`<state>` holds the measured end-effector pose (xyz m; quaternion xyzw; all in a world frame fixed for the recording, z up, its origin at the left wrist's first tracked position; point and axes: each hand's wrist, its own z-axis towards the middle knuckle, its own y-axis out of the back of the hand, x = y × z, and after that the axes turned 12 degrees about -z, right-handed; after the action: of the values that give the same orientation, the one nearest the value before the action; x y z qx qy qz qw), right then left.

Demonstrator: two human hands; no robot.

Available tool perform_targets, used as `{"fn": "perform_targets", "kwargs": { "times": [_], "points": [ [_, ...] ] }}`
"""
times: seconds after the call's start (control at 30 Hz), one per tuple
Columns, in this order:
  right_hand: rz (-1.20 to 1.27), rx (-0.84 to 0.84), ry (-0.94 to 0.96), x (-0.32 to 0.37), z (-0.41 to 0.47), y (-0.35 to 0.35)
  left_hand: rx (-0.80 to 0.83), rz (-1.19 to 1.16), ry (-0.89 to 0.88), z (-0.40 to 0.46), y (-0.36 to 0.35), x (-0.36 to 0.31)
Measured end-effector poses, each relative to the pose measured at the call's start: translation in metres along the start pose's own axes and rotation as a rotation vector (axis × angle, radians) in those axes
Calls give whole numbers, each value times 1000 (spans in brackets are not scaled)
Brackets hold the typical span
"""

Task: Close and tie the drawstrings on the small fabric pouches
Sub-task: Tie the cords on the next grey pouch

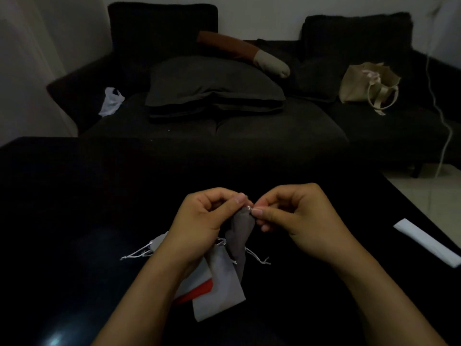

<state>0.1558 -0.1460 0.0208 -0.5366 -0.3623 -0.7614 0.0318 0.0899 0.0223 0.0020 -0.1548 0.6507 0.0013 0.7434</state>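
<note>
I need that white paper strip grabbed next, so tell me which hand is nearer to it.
Right. The right hand is at the table's middle, with the paper strip off to its right; the left hand sits farther left, beyond the grey pouch both hands hold.

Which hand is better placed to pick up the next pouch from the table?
Probably the left hand: the waiting pouches lie directly under its wrist. Both hands pinch the grey pouch.

Knot (249,208) hidden between pinching fingers (259,213).
</note>
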Motion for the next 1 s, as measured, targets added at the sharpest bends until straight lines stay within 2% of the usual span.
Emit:
{"fn": "perform_targets", "kwargs": {
  "times": [0.1, 0.33, 0.5, 0.63, 0.83, 1.0],
  "points": [
    [139, -12, -16, 4, -1, 3, 4, -50, 15, 1, 1, 0],
    [118, -6, -1, 7, -1, -3, -8, -117, 31, 0, -8, 0],
    [219, -7, 4, 7, -1, -3, 37, -113, 35, 0, -6, 0],
    [197, 0, 27, 7, -2, -3, 67, -10, -9, -4, -4, -5],
    [184, 93, 30, 5, -4, 1, 117, 90, -46, -7, -2, -10],
    [121, 212, 24, 3, -4, 2, 142, 72, -7, -9, 0, -10]
  ]
}}
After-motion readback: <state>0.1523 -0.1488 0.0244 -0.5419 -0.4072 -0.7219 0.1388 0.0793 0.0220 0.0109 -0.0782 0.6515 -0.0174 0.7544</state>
